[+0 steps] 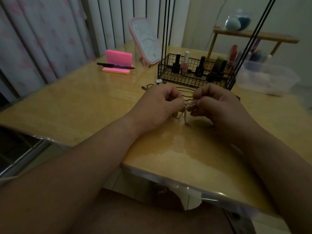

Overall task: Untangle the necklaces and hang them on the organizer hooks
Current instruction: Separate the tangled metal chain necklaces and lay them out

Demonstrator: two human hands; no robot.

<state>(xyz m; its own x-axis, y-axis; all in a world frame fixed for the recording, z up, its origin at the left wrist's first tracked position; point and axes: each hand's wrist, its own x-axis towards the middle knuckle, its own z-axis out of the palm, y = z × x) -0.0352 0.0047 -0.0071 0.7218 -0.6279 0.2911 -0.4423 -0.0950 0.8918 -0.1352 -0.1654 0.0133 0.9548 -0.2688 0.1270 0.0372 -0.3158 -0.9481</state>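
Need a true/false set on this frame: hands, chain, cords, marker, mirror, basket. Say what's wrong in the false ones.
1. The left hand and right hand both pinch the thin silver chain necklace. True.
2. The black marker pen lies inside the black wire basket. False: it lies on the flat pink sticky-note pad, left of the basket.
3. On the wooden table, thin black cord necklaces lie beyond the hands. True.
4. The pink-framed mirror lies flat on the table. False: it stands propped, leaning back.
5. The basket holds nail polish bottles. True.
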